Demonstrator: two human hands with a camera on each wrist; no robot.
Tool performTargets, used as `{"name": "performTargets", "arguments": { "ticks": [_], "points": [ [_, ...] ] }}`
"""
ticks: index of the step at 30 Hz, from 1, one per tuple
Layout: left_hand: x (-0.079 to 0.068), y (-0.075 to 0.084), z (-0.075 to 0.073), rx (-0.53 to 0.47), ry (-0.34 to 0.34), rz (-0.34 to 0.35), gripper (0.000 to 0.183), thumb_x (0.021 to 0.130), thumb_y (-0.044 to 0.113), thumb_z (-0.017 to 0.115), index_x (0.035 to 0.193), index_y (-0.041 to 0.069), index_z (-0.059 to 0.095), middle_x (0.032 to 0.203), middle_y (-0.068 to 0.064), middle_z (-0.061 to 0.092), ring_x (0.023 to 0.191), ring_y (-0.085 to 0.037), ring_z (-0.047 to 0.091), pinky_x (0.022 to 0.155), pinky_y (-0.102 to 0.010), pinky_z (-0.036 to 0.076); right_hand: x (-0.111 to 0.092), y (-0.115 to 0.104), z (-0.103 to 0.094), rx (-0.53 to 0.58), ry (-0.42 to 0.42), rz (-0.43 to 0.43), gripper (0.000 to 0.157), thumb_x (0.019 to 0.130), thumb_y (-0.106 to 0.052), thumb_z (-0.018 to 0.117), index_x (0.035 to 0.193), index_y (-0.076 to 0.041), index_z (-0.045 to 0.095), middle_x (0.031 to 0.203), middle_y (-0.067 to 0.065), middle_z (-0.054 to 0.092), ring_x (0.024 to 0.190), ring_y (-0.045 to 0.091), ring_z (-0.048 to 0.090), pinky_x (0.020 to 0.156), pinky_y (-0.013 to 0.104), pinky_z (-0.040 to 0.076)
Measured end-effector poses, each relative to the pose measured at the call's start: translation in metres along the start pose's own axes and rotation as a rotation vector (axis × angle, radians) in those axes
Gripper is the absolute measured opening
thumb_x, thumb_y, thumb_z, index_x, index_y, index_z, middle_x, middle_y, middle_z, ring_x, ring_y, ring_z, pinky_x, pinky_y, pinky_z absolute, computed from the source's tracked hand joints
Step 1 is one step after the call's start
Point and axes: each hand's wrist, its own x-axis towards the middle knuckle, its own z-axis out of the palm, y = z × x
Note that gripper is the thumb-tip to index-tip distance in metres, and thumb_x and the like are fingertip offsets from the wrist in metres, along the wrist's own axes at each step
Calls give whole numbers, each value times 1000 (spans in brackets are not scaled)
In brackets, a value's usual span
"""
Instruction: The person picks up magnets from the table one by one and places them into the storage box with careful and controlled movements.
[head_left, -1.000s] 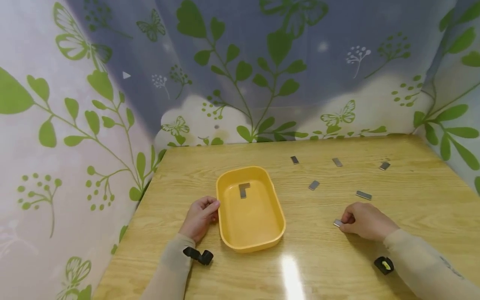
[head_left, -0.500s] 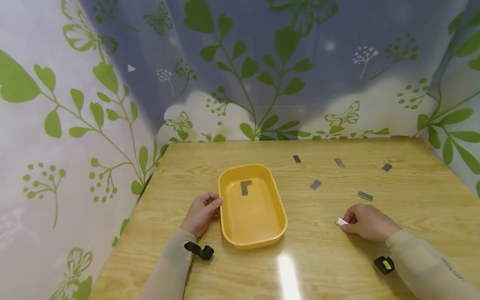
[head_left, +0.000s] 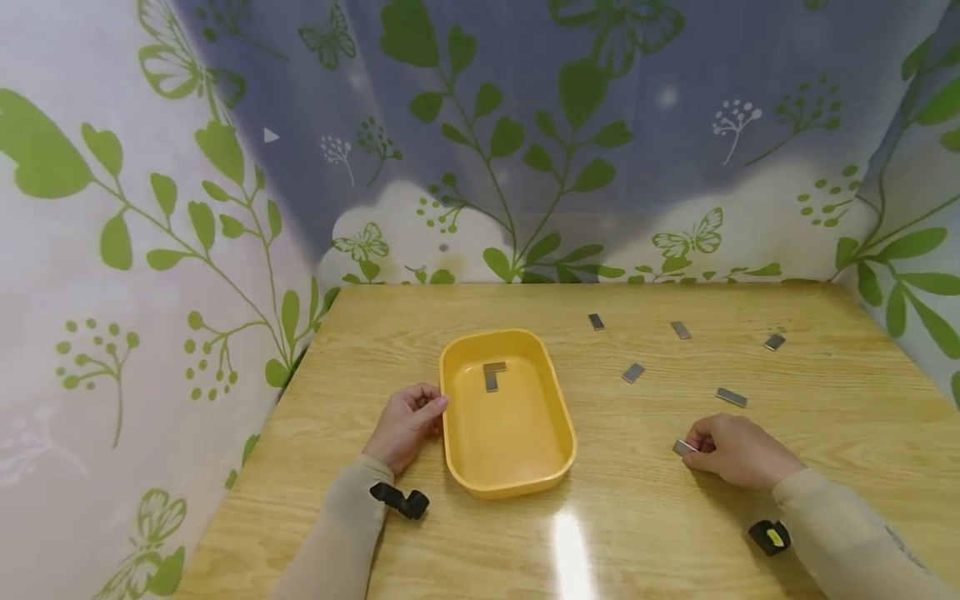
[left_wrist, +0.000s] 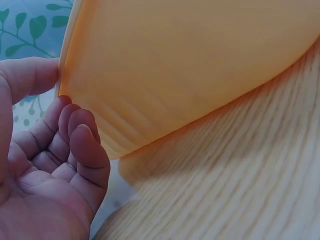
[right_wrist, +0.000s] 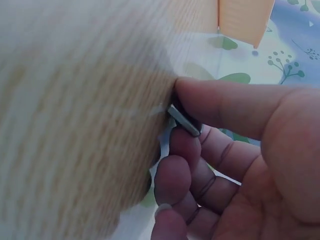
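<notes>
Right hand [head_left: 738, 451] pinches a small, flat, grey, metal-looking rectangle [head_left: 682, 448], narrow fingertip grip, on or just above the wooden counter [head_left: 645, 533], right of the yellow, round-cornered plastic tray [head_left: 510, 446]. Left hand [head_left: 405, 427] grips the tray's side; light pressure there and an edge-on pinch should serve best.

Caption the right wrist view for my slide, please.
Right hand pinches a small metallic bar at a wood-grain tabletop, yellow tray in the background.

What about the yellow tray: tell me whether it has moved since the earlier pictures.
No, not visibly: the yellow tray keeps its place against the back edge of the table; the whole view has just shifted slightly.
</notes>
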Motion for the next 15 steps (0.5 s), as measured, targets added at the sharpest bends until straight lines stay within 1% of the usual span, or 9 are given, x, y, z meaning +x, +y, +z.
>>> {"name": "performTargets", "arguments": {
  "ticks": [3,7,10,15],
  "points": [
    [-2,-1,1,-6,5,-9,21,91,16,67,96,-3,57,79,-7,57,69,-18,53,61,-28,46,-2,-2,0,-17,9,-17,13,88,-20,69,79,-16,60,67,-5,49,58,10,42,53,24,32],
    [-3,-1,0,-5,14,-14,20,91,15,67,96,-3,58,80,-8,56,69,-19,52,61,-28,46,-4,-5,-1,-33,43,-28,15,90,-23,67,79,-16,60,67,-5,49,57,10,42,52,25,34],
    [-3,-1,0,24,15,-5,22,91,15,67,97,-3,57,81,-8,56,70,-19,52,61,-27,47,-4,-6,-3,-39,66,-38,17,91,-24,66,78,-15,59,65,-6,49,56,10,42,51,25,34],
    [-1,1,1,61,15,2,20,92,16,66,97,-2,57,81,-7,57,71,-19,53,62,-27,48,-3,-6,-5,-37,67,-52,15,91,-21,65,79,-14,59,63,-5,47,54,8,40,50,24,33]
  ]
}}
